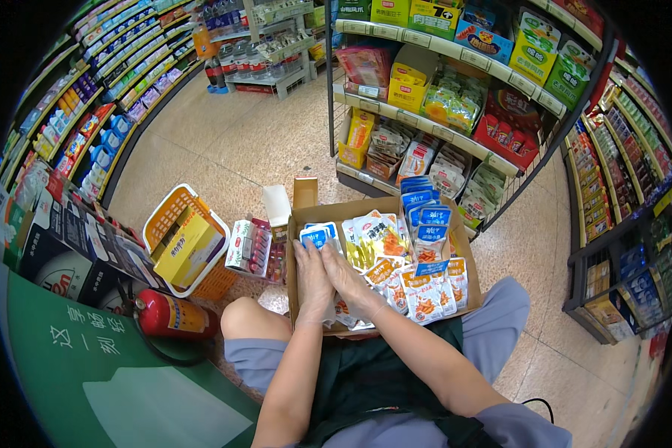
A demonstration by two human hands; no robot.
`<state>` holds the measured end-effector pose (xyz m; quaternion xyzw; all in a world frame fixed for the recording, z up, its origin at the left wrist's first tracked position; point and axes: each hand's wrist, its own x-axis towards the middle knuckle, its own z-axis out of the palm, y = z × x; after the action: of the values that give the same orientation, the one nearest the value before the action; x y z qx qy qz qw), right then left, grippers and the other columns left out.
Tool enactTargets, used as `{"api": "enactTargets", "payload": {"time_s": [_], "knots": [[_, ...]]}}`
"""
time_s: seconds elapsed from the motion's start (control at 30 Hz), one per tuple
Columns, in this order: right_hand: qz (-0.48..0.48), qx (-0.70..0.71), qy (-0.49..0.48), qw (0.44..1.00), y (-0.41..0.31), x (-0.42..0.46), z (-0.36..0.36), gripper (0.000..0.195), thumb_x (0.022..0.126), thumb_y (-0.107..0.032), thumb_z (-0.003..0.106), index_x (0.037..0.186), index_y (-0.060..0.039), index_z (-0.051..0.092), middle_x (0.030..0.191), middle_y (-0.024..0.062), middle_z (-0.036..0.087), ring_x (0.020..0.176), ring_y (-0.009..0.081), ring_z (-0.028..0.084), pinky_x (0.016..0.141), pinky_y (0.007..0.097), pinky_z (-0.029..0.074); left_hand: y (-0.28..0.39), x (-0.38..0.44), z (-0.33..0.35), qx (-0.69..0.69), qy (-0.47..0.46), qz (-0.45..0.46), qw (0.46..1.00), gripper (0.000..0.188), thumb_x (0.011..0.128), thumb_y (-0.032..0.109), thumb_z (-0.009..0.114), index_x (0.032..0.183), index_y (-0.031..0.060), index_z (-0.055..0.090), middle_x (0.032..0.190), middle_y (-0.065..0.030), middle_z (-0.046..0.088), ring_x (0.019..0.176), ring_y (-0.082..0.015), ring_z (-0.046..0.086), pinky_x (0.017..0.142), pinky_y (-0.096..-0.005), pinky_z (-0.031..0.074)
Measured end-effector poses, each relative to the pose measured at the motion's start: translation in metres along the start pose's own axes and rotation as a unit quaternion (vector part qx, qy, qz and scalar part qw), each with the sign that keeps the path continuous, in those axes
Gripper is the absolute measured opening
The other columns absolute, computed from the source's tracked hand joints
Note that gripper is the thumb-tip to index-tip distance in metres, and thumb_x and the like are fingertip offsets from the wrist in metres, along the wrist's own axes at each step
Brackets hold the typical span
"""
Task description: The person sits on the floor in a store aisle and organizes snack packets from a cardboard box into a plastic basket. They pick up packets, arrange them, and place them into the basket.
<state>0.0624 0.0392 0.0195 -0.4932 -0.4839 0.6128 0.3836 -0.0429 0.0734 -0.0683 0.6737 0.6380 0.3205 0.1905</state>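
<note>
My left hand [315,273] and my right hand [351,281] both wear thin clear gloves. They are brought together over the left part of an open cardboard box [344,208] on my lap. Between and beneath their fingers is a small stack of blue-and-white snack packets [315,236], its lower part hidden by the hands. To the right of them lie yellow-and-white packets [382,235] and, nearer to me, white-and-orange packets [420,291]. More blue-topped packets [432,232] stand overlapped in a row along the box's right side.
On the floor at left stand an orange basket [171,204] holding a yellow carton [193,246], boxes of red-wrapped items [252,249], and a fire extinguisher [171,315]. A wire-sided snack rack [420,115] rises just beyond the box. Store shelves [621,168] line the right.
</note>
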Motion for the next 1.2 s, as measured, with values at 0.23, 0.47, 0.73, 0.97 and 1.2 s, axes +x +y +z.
{"api": "enactTargets", "payload": {"time_s": [0.23,0.47,0.73,0.97,1.2], "knots": [[-0.047,-0.092,0.035,0.994,0.012,0.004,-0.009,0.081,0.102,-0.064,0.028,0.155,-0.0024,0.031,0.165,0.0187,0.015,0.154,0.0311,0.011,0.123,0.0373,0.014,0.018,0.003,-0.010,0.019,-0.028,-0.030,0.999,0.069,0.100,0.026,0.050,0.153,-0.0073,0.021,0.157,-0.0366,0.017,0.147,-0.0488,0.021,0.120,-0.0497,0.021],[-0.270,-0.052,0.314,0.909,-0.030,-0.049,-0.072,0.035,0.105,-0.018,0.044,0.130,0.0041,0.055,0.138,0.0181,0.054,0.135,0.0309,0.046,0.116,0.0388,0.032,0.086,-0.009,-0.015,-0.064,0.084,0.138,0.985,0.067,0.077,-0.007,0.061,0.141,-0.0074,0.042,0.144,-0.0338,0.039,0.135,-0.0479,0.038,0.114,-0.0515,0.032],[-0.139,-0.247,0.475,0.833,0.003,-0.062,-0.152,0.052,0.100,-0.022,0.052,0.143,0.0054,0.043,0.156,0.0324,0.026,0.144,0.0460,0.028,0.118,0.0483,0.026,0.167,-0.017,0.019,-0.172,-0.046,0.219,0.959,0.061,0.081,-0.003,0.060,0.140,-0.0021,0.046,0.136,-0.0300,0.051,0.127,-0.0460,0.049,0.107,-0.0493,0.041],[-0.126,-0.247,0.417,0.866,0.009,-0.067,-0.151,0.052,0.100,-0.021,0.053,0.145,0.0017,0.043,0.155,0.0330,0.027,0.144,0.0466,0.027,0.117,0.0499,0.027,0.181,-0.024,0.030,-0.169,-0.063,0.207,0.962,0.066,0.079,-0.006,0.057,0.143,-0.0060,0.040,0.138,-0.0319,0.048,0.132,-0.0473,0.044,0.110,-0.0515,0.038],[-0.181,-0.009,0.380,0.907,-0.028,-0.086,-0.123,0.059,0.097,-0.014,0.054,0.151,0.0022,0.035,0.154,0.0204,0.037,0.143,0.0300,0.037,0.116,0.0389,0.031,0.183,-0.029,0.015,-0.225,0.003,0.273,0.935,0.068,0.084,-0.007,0.060,0.148,-0.0044,0.036,0.150,-0.0252,0.041,0.142,-0.0400,0.038,0.118,-0.0466,0.031]]}}
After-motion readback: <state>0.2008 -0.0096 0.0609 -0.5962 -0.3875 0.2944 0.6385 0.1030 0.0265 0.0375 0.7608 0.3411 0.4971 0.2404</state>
